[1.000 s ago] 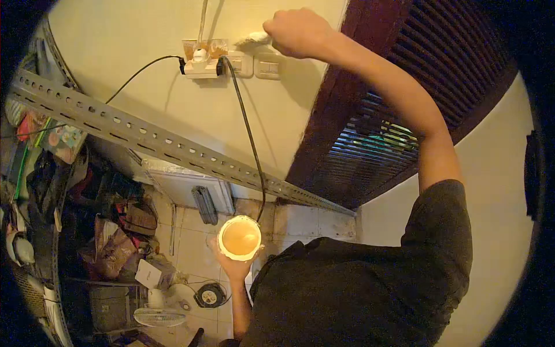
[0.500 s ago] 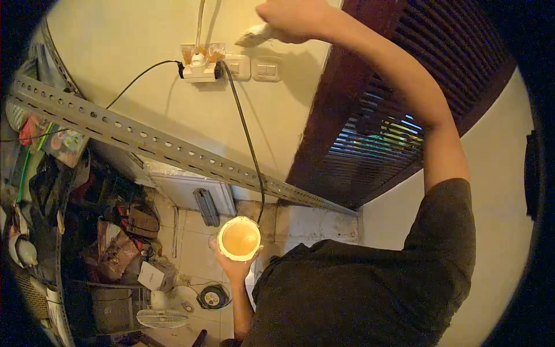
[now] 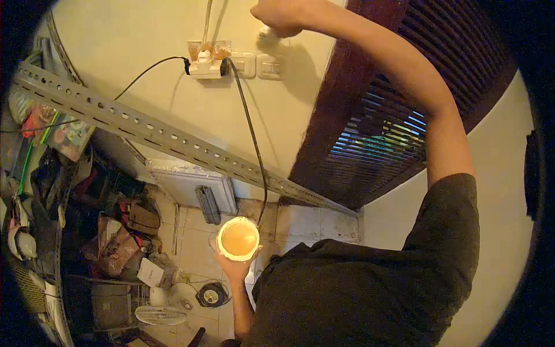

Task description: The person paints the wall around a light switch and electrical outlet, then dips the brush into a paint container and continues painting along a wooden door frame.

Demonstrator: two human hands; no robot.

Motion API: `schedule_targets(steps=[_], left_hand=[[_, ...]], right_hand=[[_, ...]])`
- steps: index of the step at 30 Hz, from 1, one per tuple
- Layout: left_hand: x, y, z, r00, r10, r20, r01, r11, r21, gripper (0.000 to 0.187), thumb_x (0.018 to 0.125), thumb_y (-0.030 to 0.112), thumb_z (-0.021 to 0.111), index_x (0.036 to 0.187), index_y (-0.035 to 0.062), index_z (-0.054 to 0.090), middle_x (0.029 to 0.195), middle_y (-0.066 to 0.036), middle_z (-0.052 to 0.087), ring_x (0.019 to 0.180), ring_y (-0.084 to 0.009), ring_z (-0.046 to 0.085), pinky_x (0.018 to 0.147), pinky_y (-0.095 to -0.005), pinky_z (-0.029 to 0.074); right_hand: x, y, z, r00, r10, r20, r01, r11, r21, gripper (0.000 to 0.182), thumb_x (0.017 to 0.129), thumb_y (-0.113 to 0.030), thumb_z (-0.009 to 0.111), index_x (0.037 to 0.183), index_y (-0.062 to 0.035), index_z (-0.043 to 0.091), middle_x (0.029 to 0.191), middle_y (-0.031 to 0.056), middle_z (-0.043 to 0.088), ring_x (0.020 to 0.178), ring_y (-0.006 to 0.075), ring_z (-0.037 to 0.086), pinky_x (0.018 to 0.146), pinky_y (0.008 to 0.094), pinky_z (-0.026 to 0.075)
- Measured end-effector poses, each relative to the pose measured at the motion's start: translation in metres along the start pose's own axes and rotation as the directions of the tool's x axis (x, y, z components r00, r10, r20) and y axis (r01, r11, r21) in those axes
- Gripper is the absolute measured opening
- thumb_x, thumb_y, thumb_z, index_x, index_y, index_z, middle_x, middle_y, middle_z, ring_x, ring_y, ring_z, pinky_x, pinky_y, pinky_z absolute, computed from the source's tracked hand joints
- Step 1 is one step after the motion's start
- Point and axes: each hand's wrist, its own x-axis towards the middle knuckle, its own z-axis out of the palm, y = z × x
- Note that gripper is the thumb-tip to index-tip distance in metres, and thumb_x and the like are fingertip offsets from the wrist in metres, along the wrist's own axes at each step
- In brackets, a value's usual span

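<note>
My right hand (image 3: pixel 281 17) is raised against the yellowish wall (image 3: pixel 144 34), its fingers closed around a paintbrush (image 3: pixel 267 33). Only a short pale part of the brush shows below the fingers, close to the wall and just above the light switches (image 3: pixel 270 67). Lower down, my left hand (image 3: pixel 234 267) grips a round cup (image 3: pixel 220 240) with a paint-smeared rim. The cup is held upright, and yellowish paint is visible inside it.
A power adapter (image 3: pixel 206 68) with black cords sits left of the switches. A perforated metal beam (image 3: pixel 156 130) crosses in front of the wall. Dark louvred shutters (image 3: pixel 393 115) stand at right. Below left are a white fan (image 3: pixel 160 314), bags and clutter on the tiled floor.
My right hand has shifted slightly left and up, and the brush's bristles, which pointed left before, are now mostly hidden beneath the hand. The cup stays nearly in place.
</note>
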Motion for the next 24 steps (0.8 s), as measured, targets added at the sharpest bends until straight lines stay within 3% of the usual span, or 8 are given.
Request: schedule_targets(steps=[2, 4, 7, 11, 14, 18, 20, 24], left_hand=[[0.000, 0.004, 0.001, 0.999, -0.054, 0.002, 0.054, 0.997, -0.054, 0.080, 0.051, 0.024, 0.097, 0.117, 0.0008, 0.057, 0.117, -0.012, 0.056, 0.106, -0.0253, 0.057, 0.092, -0.0386, 0.047], [0.001, 0.001, -0.001, 0.997, 0.075, 0.024, -0.077, 0.993, 0.086, 0.084, 0.055, 0.020, 0.095, 0.124, 0.0011, 0.051, 0.116, -0.011, 0.061, 0.105, -0.0224, 0.060, 0.093, -0.0369, 0.048], [0.004, -0.002, -0.004, 0.990, 0.125, 0.069, -0.133, 0.982, 0.135, 0.084, 0.055, 0.020, 0.095, 0.124, 0.0013, 0.050, 0.116, -0.011, 0.061, 0.105, -0.0226, 0.060, 0.094, -0.0370, 0.048], [0.001, -0.005, -0.002, 0.999, 0.044, 0.009, -0.044, 0.998, 0.049, 0.086, 0.052, 0.025, 0.097, 0.123, 0.0001, 0.055, 0.117, -0.012, 0.055, 0.107, -0.0268, 0.057, 0.094, -0.0401, 0.045], [0.002, -0.008, -0.005, 0.998, 0.068, 0.002, -0.068, 0.997, 0.034, 0.085, 0.052, 0.025, 0.096, 0.122, -0.0001, 0.055, 0.117, -0.012, 0.054, 0.106, -0.0270, 0.056, 0.094, -0.0402, 0.045], [0.002, -0.004, -0.006, 0.998, 0.057, 0.003, -0.057, 0.998, 0.037, 0.085, 0.052, 0.025, 0.097, 0.121, 0.0001, 0.055, 0.115, -0.012, 0.054, 0.106, -0.0270, 0.056, 0.092, -0.0407, 0.046], [0.001, -0.005, -0.006, 0.999, 0.041, 0.007, -0.041, 0.999, 0.017, 0.085, 0.052, 0.026, 0.097, 0.121, 0.0001, 0.055, 0.115, -0.012, 0.054, 0.106, -0.0267, 0.055, 0.092, -0.0404, 0.046], [-0.001, -0.003, -0.003, 0.999, 0.035, 0.003, -0.036, 0.999, 0.020, 0.084, 0.052, 0.025, 0.097, 0.120, 0.0002, 0.054, 0.117, -0.012, 0.054, 0.107, -0.0245, 0.056, 0.093, -0.0390, 0.046]], right_hand=[[0.007, 0.000, -0.002, 0.994, 0.024, -0.108, -0.018, 0.998, 0.061, 0.022, 0.077, -0.019, 0.069, 0.091, -0.0025, 0.072, 0.093, 0.0206, 0.071, 0.088, 0.0358, 0.070, 0.071, 0.0457, 0.057], [0.016, -0.002, 0.003, 0.992, 0.018, -0.121, -0.006, 0.995, 0.100, 0.021, 0.077, -0.017, 0.068, 0.090, -0.0021, 0.072, 0.092, 0.0212, 0.070, 0.087, 0.0362, 0.070, 0.070, 0.0460, 0.057], [0.028, -0.007, 0.026, 0.991, 0.001, -0.135, 0.017, 0.991, 0.134, 0.020, 0.076, -0.013, 0.065, 0.091, -0.0015, 0.072, 0.092, 0.0224, 0.070, 0.086, 0.0370, 0.070, 0.070, 0.0465, 0.057], [0.016, -0.002, 0.034, 0.999, 0.044, 0.001, -0.044, 0.990, 0.132, 0.022, 0.076, -0.012, 0.064, 0.096, -0.0033, 0.072, 0.097, 0.0209, 0.070, 0.092, 0.0358, 0.069, 0.072, 0.0469, 0.057], [0.007, 0.003, 0.022, 0.985, 0.073, 0.155, -0.073, 0.997, -0.009, 0.025, 0.076, -0.015, 0.067, 0.098, -0.0047, 0.073, 0.099, 0.0180, 0.071, 0.095, 0.0335, 0.069, 0.075, 0.0451, 0.057], [-0.005, 0.008, -0.003, 0.985, 0.045, 0.165, -0.049, 0.999, 0.019, 0.026, 0.075, -0.021, 0.071, 0.096, -0.0044, 0.073, 0.098, 0.0191, 0.071, 0.094, 0.0340, 0.069, 0.075, 0.0454, 0.057], [0.001, 0.014, -0.001, 0.997, 0.071, -0.022, -0.069, 0.995, 0.075, 0.030, 0.075, -0.028, 0.073, 0.092, -0.0030, 0.072, 0.096, 0.0210, 0.071, 0.092, 0.0364, 0.069, 0.074, 0.0462, 0.056], [-0.002, 0.013, -0.005, 0.993, 0.080, -0.084, -0.061, 0.977, 0.203, 0.038, 0.076, -0.036, 0.073, 0.090, -0.0007, 0.071, 0.094, 0.0236, 0.070, 0.090, 0.0390, 0.068, 0.074, 0.0467, 0.056]])
